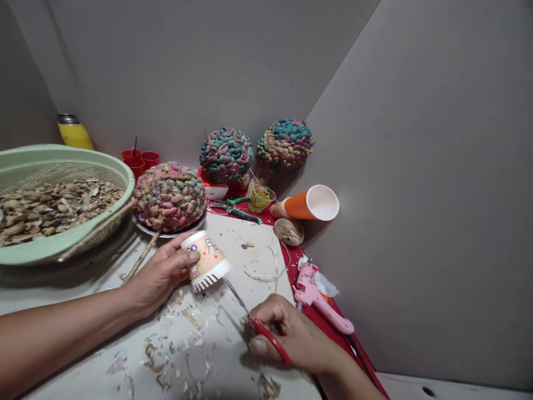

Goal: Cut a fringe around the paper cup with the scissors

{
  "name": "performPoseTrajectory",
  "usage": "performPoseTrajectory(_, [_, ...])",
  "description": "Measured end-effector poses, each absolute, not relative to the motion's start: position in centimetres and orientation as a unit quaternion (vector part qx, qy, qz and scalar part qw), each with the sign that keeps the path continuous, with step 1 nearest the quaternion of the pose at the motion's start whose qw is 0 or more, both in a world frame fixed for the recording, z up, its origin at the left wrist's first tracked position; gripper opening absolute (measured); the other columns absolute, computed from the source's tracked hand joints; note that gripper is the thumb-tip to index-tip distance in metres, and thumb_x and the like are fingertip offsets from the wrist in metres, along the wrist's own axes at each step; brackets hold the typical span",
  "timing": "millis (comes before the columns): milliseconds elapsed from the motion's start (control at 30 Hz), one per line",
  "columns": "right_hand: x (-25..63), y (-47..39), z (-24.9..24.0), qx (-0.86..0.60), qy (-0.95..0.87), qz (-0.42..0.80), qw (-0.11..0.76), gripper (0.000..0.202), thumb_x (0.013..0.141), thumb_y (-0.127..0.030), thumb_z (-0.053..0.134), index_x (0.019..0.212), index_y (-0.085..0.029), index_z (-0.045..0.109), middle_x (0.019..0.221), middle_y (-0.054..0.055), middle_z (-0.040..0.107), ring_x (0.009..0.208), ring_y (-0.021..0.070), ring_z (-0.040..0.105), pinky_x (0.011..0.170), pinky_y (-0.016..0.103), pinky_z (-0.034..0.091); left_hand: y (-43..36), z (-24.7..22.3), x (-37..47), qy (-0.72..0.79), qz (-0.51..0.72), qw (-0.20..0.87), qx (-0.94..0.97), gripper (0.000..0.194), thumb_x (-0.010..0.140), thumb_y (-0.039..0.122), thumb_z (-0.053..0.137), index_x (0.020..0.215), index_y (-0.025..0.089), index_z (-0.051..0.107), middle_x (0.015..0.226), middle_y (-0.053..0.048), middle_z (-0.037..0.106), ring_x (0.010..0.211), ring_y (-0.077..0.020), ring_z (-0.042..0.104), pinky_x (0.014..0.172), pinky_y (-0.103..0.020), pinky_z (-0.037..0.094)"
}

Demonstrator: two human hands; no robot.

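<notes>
My left hand holds a small printed paper cup on its side, its rim cut into a fringe that faces the table. My right hand grips red-handled scissors; the blades point up toward the fringed rim and almost touch it. Paper scraps lie on the white work surface under both hands.
A green basket of brown shells sits at left. Three shell-covered balls, one on a plate, stand behind. An orange cup, twine coil, green pliers and pink glue gun lie at right. Grey walls close in.
</notes>
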State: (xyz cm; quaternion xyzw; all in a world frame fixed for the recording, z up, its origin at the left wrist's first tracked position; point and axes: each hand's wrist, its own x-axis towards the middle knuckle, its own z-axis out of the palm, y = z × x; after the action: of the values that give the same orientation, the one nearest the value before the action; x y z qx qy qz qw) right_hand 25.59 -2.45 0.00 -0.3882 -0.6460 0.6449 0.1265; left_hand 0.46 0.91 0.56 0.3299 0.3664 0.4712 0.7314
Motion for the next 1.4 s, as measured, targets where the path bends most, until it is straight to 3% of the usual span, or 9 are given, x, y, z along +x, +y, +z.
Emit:
performPoseTrajectory(367, [25.17,-2.58,-0.43,-0.428,-0.636,0.633,0.11,0.061,0.073,-0.057,0.075,0.05,-0.017,0.035,0.045,-0.009,0.028,0.046,0.0024,0.02,0.042,0.02,0.012,0.92,0.47,0.48,0.373,0.46,0.739,0.32,0.048,0.075,0.027,0.078,0.122,0.024,0.067,0.108,-0.006,0.077,0.09,-0.0207,0.071,0.082,-0.03,0.053])
performPoseTrajectory(967, [25.45,-2.53,-0.6,-0.419,-0.618,0.655,0.116,0.066,0.071,-0.068,0.074,0.049,-0.018,0.036,0.045,-0.009,0.029,0.046,0.0029,0.021,0.041,0.021,0.014,0.87,0.12,0.4,0.362,0.455,0.749,0.318,0.048,0.077,0.025,0.076,0.123,0.023,0.063,0.103,-0.005,0.075,0.087,-0.0181,0.068,0.081,-0.029,0.05])
performPoseTrajectory(1400, [25.21,-2.44,-0.69,-0.416,-0.599,0.673,0.126,0.068,0.068,-0.063,0.079,0.045,-0.017,0.034,0.042,-0.009,0.03,0.042,0.0017,0.021,0.039,0.018,0.017,0.7,0.48,0.37,0.353,0.44,0.759,0.326,0.046,0.079,0.024,0.074,0.124,0.023,0.062,0.105,-0.005,0.076,0.089,-0.0188,0.069,0.082,-0.028,0.05])
